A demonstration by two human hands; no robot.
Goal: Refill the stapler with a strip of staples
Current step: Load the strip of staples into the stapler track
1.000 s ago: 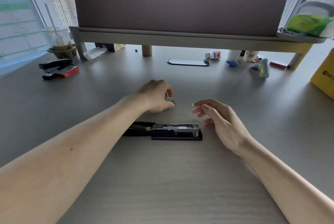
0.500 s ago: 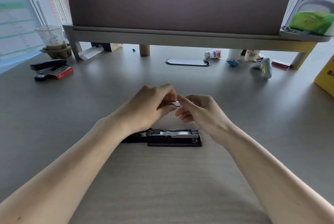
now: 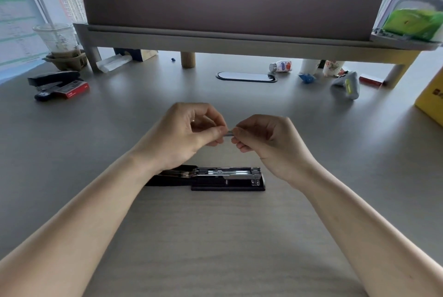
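A black stapler (image 3: 227, 178) lies on the desk with its top swung back to the left and its metal staple channel facing up. Above and behind it, my left hand (image 3: 184, 133) and my right hand (image 3: 268, 138) meet in the air. Both pinch a short silver strip of staples (image 3: 229, 133), each at one end, and only its middle shows between the fingertips. The strip hangs level, a hand's height above the stapler.
A second black stapler (image 3: 52, 81) and a red staple box (image 3: 76, 89) lie at the far left near a plastic cup (image 3: 57, 40). A monitor riser (image 3: 239, 42) spans the back. Small bottles, cups and a grey object (image 3: 348, 84) sit at the back right, and a yellow box (image 3: 431, 100) stands at the right edge.
My left hand lifted the strip off the desk. My right hand came in from the right and took its other end; both hands now hold it higher above the stapler.
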